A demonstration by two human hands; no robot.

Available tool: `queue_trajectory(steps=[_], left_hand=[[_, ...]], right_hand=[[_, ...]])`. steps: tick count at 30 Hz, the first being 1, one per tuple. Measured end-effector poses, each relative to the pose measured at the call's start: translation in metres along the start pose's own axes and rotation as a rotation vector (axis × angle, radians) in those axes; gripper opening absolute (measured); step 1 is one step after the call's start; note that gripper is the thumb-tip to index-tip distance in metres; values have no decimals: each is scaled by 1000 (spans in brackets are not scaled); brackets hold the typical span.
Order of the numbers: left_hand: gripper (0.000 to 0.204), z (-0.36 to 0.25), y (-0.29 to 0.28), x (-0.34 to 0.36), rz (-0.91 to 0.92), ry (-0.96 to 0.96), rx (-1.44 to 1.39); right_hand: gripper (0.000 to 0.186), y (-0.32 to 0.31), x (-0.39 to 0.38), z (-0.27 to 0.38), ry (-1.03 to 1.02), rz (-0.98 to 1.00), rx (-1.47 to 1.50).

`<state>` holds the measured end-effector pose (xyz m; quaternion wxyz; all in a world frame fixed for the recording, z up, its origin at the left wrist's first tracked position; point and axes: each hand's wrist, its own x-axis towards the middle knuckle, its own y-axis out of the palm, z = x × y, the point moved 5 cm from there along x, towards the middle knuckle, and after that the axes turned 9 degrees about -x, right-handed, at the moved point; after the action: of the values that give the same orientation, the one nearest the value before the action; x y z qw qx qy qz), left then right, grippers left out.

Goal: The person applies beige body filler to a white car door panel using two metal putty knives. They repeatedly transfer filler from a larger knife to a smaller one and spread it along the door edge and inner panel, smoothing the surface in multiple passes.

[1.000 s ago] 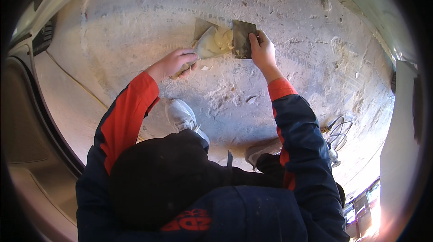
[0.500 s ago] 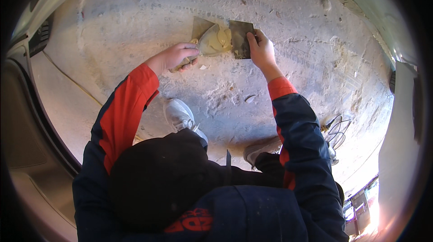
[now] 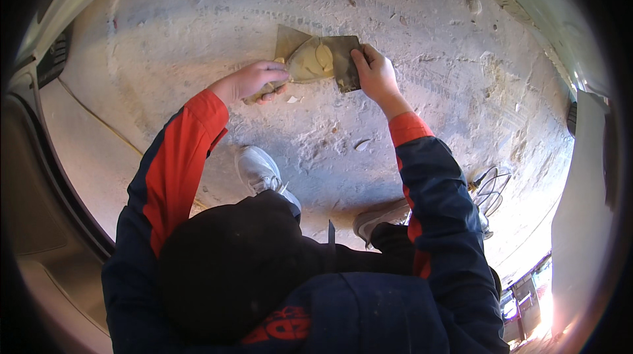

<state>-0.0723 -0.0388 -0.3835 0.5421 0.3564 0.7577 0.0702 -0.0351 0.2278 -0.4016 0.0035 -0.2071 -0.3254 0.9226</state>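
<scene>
Clamped in the right hand (image 3: 374,71), a flat putty blade (image 3: 347,60) meets a yellowish filler lump (image 3: 315,60); left hand (image 3: 256,81) grips a second blade (image 3: 288,42) beneath it

A dull olive-grey flat metal blade (image 3: 346,60) carries pale yellow putty (image 3: 315,60) between the hands. Sleeves are red at the wrists, navy above. The dusty concrete floor (image 3: 422,17) beyond is sandy grey, tyre-tracked.

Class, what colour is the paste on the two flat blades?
Pale yellow paste, clearest in the head view.
</scene>
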Motion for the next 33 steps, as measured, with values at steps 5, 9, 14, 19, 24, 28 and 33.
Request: queue_trajectory(steps=[5, 9, 14, 19, 24, 28, 33], left_hand=[[22, -6, 27, -21, 24, 68, 36], [23, -20, 65, -47, 137, 144, 105], [20, -40, 122, -74, 326, 237, -42], [22, -59, 157, -92, 404, 299, -81], [23, -72, 174, -112, 460, 310, 16], [23, -81, 185, -122, 512, 281, 39], [23, -91, 193, -130, 566, 270, 91]], right_hand=[[24, -42, -21, 48, -98, -34, 20], [13, -108, -56, 119, -327, -82, -240], [15, -171, -108, 205, -588, -191, -530], [27, -203, -138, 248, -785, -261, -784], [46, -232, -173, 267, -993, -230, -895], [44, -252, -194, 271, -1076, -186, -937], [40, -279, -220, 275, -1136, -195, -922]])
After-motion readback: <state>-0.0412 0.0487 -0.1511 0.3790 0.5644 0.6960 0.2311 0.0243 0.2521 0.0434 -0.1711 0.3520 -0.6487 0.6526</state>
